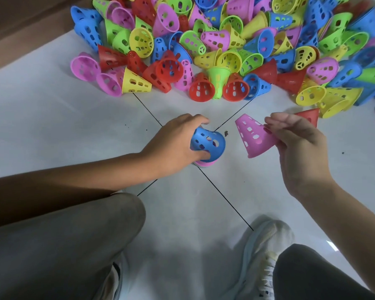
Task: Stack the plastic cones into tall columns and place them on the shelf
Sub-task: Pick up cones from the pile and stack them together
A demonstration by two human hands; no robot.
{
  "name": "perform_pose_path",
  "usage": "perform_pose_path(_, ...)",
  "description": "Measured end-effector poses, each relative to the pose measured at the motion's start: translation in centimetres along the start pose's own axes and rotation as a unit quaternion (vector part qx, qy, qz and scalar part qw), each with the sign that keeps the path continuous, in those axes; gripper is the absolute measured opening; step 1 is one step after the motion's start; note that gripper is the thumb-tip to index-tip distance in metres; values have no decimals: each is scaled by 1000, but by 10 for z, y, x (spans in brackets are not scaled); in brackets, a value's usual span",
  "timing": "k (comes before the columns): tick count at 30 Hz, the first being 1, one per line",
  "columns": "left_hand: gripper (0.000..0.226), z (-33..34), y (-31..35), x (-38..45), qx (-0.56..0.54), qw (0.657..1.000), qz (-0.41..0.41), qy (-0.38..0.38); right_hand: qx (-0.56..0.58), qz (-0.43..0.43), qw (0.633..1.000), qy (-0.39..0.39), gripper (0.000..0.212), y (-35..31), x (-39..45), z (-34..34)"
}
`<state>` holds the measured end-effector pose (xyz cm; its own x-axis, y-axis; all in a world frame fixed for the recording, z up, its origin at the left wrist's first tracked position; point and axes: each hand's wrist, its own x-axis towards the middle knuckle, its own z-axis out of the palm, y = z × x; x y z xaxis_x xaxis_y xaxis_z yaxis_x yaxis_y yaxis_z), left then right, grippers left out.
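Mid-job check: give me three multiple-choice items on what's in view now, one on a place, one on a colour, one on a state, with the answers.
1. Where is the loose cone pile?
A. on the floor beyond the hands
B. on a shelf
C. in a box

2. What colour is the cone in the right hand?
A. green
B. pink
C. yellow

3. What is the left hand doing?
A. lying flat on the floor
B. hanging idle
C. gripping a blue cone

Answers:
1 A: the pile lies on the white floor, past both hands.
2 B: the pinched cone is pink.
3 C: the fingers curl round the blue cone, which tops a short stack.
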<state>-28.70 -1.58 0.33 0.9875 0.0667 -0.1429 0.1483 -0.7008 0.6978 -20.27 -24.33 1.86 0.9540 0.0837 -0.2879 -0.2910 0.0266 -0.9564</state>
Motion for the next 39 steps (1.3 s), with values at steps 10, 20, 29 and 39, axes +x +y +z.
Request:
perform_pose_path(10, 55, 2, -4, -7, -130, 991, -7, 16, 98, 47, 992, -58, 25, -3, -13, 18)
perform_pose_path(20, 24, 0, 10, -7, -308, 951, -17, 28, 73, 75, 989, -105, 21, 6, -19, 37)
perform_pose_path(29, 28, -7, -9, 1, -68, 994, 39, 71, -205, 32, 975, -80, 17, 28, -4, 16)
perform_pose_path(39, 34, 3, -28, 20, -6, 999, 43, 18, -286, 52, 955, -57, 17, 43, 26, -2)
